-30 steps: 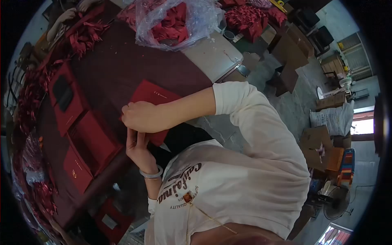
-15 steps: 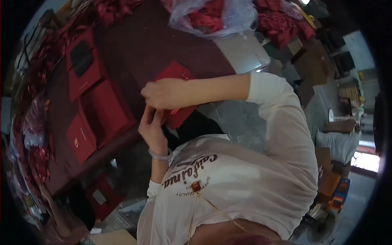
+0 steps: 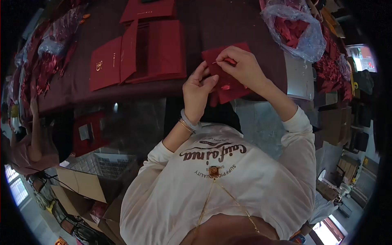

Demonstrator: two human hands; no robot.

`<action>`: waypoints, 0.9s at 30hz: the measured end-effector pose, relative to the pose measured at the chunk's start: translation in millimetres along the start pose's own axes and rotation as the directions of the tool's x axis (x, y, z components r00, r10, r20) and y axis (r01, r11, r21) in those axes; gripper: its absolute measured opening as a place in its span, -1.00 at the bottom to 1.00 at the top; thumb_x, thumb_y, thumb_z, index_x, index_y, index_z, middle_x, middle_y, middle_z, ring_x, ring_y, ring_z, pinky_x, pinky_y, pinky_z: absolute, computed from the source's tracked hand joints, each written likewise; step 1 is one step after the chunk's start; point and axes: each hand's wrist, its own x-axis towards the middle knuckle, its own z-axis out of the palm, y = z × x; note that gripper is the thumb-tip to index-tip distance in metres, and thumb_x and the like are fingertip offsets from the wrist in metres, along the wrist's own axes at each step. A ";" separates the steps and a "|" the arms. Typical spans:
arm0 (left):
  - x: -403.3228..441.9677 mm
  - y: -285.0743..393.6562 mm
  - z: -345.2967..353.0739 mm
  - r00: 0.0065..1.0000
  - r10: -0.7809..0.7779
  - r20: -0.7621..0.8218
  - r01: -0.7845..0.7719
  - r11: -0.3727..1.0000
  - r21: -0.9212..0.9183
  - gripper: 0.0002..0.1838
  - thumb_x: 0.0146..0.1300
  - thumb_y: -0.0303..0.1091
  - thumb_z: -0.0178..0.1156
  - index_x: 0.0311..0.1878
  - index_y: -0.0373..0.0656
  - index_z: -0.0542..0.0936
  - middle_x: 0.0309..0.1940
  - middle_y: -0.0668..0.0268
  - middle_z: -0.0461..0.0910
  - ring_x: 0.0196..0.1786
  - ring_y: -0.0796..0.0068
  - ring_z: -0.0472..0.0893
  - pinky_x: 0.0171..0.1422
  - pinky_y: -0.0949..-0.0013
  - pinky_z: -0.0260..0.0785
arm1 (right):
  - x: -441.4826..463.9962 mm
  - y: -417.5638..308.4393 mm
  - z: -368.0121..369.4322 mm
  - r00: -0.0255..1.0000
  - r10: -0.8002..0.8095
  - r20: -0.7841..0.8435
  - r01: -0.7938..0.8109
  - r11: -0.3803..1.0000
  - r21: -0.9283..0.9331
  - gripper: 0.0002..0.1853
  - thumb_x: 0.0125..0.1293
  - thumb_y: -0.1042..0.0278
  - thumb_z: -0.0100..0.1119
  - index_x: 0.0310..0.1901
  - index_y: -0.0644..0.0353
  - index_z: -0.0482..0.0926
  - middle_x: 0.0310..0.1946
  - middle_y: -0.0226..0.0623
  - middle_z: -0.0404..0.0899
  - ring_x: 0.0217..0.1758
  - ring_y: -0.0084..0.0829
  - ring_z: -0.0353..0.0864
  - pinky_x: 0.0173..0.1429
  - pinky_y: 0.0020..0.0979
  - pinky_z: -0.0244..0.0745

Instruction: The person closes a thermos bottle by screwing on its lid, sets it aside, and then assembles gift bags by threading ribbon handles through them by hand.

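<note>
A red square card or envelope (image 3: 237, 93) lies flat at the table's front edge. My left hand (image 3: 197, 92) holds its left side, thumb on top and fingers at the edge. Over the upper middle, my right hand (image 3: 241, 67) has its thumb and index finger pinched on a thin red strip (image 3: 230, 61), whose exact form is partly hidden by the fingers. A small shiny red bit (image 3: 226, 87) shows on the card below them.
Left of my hands stands an opened red folder box (image 3: 165, 49) with a gold-printed flap (image 3: 105, 65). A plastic bag of red pieces (image 3: 292, 30) sits at the right. Another person (image 3: 34, 143) is at far left, near a grey crate (image 3: 102, 165) and cardboard box (image 3: 83, 183).
The view has swung, so the box and card sit elsewhere in it. My right hand no longer overlaps my left; it has drawn apart and pinches over the card.
</note>
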 end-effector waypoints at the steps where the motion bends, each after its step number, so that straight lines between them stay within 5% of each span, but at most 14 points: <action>1: 0.1 2.2 0.9 1.000 0.001 -0.008 -0.001 1.000 -0.004 -0.46 0.17 -0.57 0.23 0.25 -0.31 0.36 -0.04 0.28 0.50 -0.15 0.66 0.53 -0.13 0.57 0.51 | -0.5 0.3 0.2 1.000 0.012 -0.010 -0.012 1.000 -0.003 -0.87 0.12 0.48 0.21 -0.27 0.26 0.56 -0.30 -0.20 0.57 -0.23 -0.25 0.61 -0.16 -0.36 0.51; 9: -0.3 3.8 0.1 1.000 -0.022 0.020 0.023 1.000 -0.017 -0.48 0.15 -0.56 0.25 0.21 -0.30 0.40 -0.06 0.27 0.54 -0.14 0.63 0.55 -0.09 0.49 0.57 | 1.1 -4.0 -4.9 0.997 -0.068 0.038 0.071 0.995 -0.067 -0.85 0.10 0.49 0.20 -0.27 0.25 0.53 -0.31 -0.21 0.53 -0.24 -0.19 0.57 -0.15 -0.32 0.51; 14: -0.2 3.6 -0.6 1.000 -0.028 0.000 0.028 1.000 0.004 -0.48 0.13 -0.56 0.28 0.20 -0.27 0.43 -0.08 0.28 0.56 -0.17 0.63 0.56 -0.13 0.51 0.57 | 0.9 -6.0 -8.5 0.932 -0.335 0.138 0.361 0.883 -0.298 -0.84 0.08 0.49 0.18 -0.26 0.23 0.50 -0.25 -0.22 0.46 -0.11 -0.17 0.50 -0.11 -0.25 0.49; 18: 1.1 -0.2 -1.0 1.000 -0.014 0.012 0.014 1.000 -0.007 -0.50 0.12 -0.57 0.28 0.18 -0.25 0.46 -0.10 0.30 0.55 -0.18 0.65 0.55 -0.15 0.53 0.57 | 3.3 -4.1 -12.0 0.948 -0.255 0.192 0.303 0.908 -0.289 -0.81 0.04 0.48 0.19 -0.25 0.23 0.50 -0.21 -0.22 0.44 -0.08 -0.19 0.49 -0.11 -0.26 0.50; 23: 1.7 -6.1 -2.0 1.000 -0.015 0.025 0.016 0.999 -0.031 -0.51 0.11 -0.58 0.29 0.16 -0.25 0.49 -0.14 0.33 0.56 -0.20 0.67 0.54 -0.18 0.54 0.55 | 2.2 -25.4 -9.5 0.883 -0.303 0.357 0.461 0.699 -0.547 -0.78 0.00 0.46 0.17 -0.26 0.21 0.50 -0.20 -0.22 0.44 -0.09 -0.18 0.49 -0.15 -0.30 0.51; 25: 1.0 -6.5 -1.9 0.999 0.007 0.046 -0.004 0.997 -0.077 -0.50 0.10 -0.57 0.30 0.16 -0.25 0.49 -0.15 0.34 0.57 -0.21 0.69 0.53 -0.19 0.55 0.54 | 4.1 -24.5 -6.3 0.903 -0.273 0.333 0.420 0.730 -0.539 -0.82 0.03 0.46 0.16 -0.28 0.23 0.49 -0.22 -0.21 0.45 -0.12 -0.19 0.52 -0.17 -0.30 0.51; 27: 1.2 -4.0 -2.3 1.000 -0.011 0.008 0.010 0.995 0.103 -0.48 0.10 -0.56 0.31 0.18 -0.26 0.47 -0.15 0.33 0.57 -0.22 0.69 0.53 -0.18 0.56 0.51 | 9.1 -22.7 -4.6 0.924 -0.236 0.300 0.369 0.754 -0.543 -0.85 0.06 0.46 0.15 -0.30 0.25 0.48 -0.24 -0.20 0.47 -0.16 -0.21 0.54 -0.19 -0.31 0.50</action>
